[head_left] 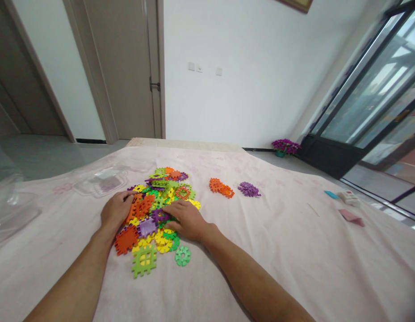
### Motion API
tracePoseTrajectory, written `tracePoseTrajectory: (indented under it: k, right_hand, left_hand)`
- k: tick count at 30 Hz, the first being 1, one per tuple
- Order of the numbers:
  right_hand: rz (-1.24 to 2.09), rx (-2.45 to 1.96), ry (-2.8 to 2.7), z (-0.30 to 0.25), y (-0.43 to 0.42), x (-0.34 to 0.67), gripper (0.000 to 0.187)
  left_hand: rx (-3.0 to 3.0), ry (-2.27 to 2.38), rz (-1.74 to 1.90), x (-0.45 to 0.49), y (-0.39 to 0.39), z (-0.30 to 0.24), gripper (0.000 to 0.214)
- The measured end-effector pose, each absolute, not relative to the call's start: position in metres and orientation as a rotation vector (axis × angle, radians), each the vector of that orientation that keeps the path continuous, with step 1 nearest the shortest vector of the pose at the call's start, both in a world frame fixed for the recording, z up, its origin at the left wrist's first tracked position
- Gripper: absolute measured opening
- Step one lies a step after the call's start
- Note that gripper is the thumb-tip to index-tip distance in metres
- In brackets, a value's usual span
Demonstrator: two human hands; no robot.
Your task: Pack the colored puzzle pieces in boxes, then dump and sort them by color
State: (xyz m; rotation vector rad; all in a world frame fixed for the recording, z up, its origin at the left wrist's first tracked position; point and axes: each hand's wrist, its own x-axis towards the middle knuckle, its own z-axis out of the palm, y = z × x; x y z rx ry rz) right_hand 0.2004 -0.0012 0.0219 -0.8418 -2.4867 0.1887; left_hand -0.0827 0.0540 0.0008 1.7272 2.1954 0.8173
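Left hand (117, 210): fingers bent along orange piece (142, 206), opening and grip unclear | right hand (187, 219): fingers loosely bent, hold unclear | purple piece (159, 216): just left of right fingertips, right hand nearer

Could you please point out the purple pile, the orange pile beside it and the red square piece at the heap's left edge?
Purple pile (249, 189): head view, the pile's middle.
Orange pile (221, 188): head view, the pile's middle.
Red square piece (127, 240): head view, its flat center.
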Motion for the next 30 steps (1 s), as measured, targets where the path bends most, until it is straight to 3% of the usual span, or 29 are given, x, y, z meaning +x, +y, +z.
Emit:
tracePoseTrajectory:
  k: [7, 17, 23, 30]
  right_hand:
    - [0.165, -0.845, -2.419, 0.02, -0.005, 0.195, 0.022]
    - [0.42, -1.387, -1.502, 0.015, 0.032, 0.247, 0.032]
    - [0.748, -1.297, -0.674, 0.01, 0.063, 0.306, 0.029]
    - [0.685, -1.115, -0.269, 0.019, 0.071, 0.37, 0.023]
  left_hand:
    - [1.739, 2.192, 0.787, -0.082, 0.054, 0.002, 0.045]
    - [1.734, 2.178, 0.796, -0.086, 0.058, -0.005, 0.045]
    - [1.717, 2.2, 0.774, -0.086, 0.059, -0.004, 0.045]
    - [1.717, 2.215, 0.781, -0.087, 0.06, -0.007, 0.046]
